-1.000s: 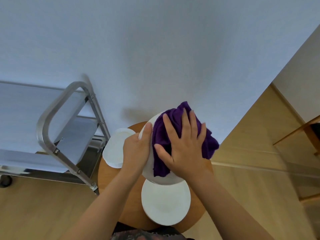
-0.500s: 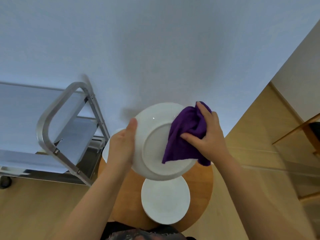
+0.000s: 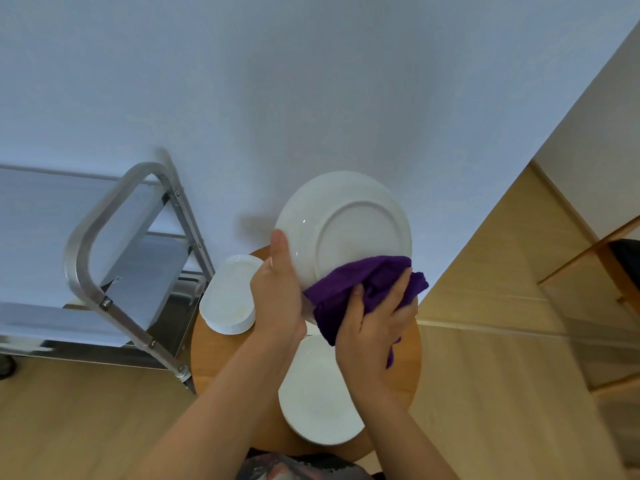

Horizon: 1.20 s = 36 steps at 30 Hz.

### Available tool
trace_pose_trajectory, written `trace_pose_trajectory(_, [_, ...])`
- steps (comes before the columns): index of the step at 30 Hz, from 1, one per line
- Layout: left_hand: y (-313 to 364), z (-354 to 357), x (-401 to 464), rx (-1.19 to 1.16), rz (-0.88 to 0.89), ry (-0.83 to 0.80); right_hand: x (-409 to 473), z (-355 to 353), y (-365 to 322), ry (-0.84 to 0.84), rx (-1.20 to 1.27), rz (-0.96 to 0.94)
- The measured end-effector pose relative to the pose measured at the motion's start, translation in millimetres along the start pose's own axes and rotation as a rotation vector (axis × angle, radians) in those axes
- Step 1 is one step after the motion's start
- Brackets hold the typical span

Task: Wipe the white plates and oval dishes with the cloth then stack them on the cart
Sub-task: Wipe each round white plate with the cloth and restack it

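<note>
My left hand (image 3: 277,303) grips the left edge of a round white plate (image 3: 349,223), held up on edge with its underside facing me. My right hand (image 3: 372,327) clutches a bunched purple cloth (image 3: 349,285) against the plate's lower rim. Below them, a stack of round white plates (image 3: 318,396) lies on the small round wooden table (image 3: 214,351). A stack of white oval dishes (image 3: 227,299) sits at the table's left side. The metal cart (image 3: 114,258) stands to the left.
A pale wall rises directly behind the table. Wooden floor spreads left and right. At the far right stand a wooden frame and a dark object (image 3: 623,268). The cart's tubular handle (image 3: 90,244) is close to the oval dishes.
The plate has been turned so its underside faces me and raised. My right hand slid the cloth from the plate's middle down to its lower rim, bunching it.
</note>
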State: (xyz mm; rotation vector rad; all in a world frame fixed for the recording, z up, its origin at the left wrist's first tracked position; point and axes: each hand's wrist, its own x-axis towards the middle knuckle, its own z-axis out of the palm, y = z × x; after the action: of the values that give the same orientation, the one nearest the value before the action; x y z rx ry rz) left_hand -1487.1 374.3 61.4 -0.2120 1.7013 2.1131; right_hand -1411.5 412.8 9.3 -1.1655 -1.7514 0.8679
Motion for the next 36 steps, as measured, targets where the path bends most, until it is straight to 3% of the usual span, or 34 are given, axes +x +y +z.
trace_pose_trajectory(3, [-8.2,-9.5,2.3,0.077,0.066,0.032,25.2,-13.3,-1.3,0.07,0.014,-0.025])
trace_pose_trajectory(6, [-17.8,-17.3,-6.8,0.165,0.131,-0.046,61.2,-19.8,-14.5,0.156,-0.006,-0.006])
trace_pose_trajectory(12, [-15.8,-13.9,-9.0,0.124,0.097,0.002,60.2,-7.4,-42.1,0.035,-0.242,-0.213])
trace_pose_trajectory(18, [-9.2,-12.0,-6.6,0.086,0.103,0.04,48.5,4.5,-48.4,0.003,-0.164,-0.373])
trace_pose_trajectory(24, [-8.7,-7.8,-0.3,0.066,0.101,0.045,35.2,10.1,-44.0,-0.199,-0.129,-0.551])
trace_pose_trajectory(33, [-17.0,-15.4,11.6,-0.083,-0.162,0.016,19.3,-3.0,-6.2,-0.238,-0.345,-0.98])
trace_pose_trajectory(36, [-16.3,-21.1,20.9,-0.011,-0.156,0.051,26.3,-16.5,26.8,-0.268,-0.397,-1.119])
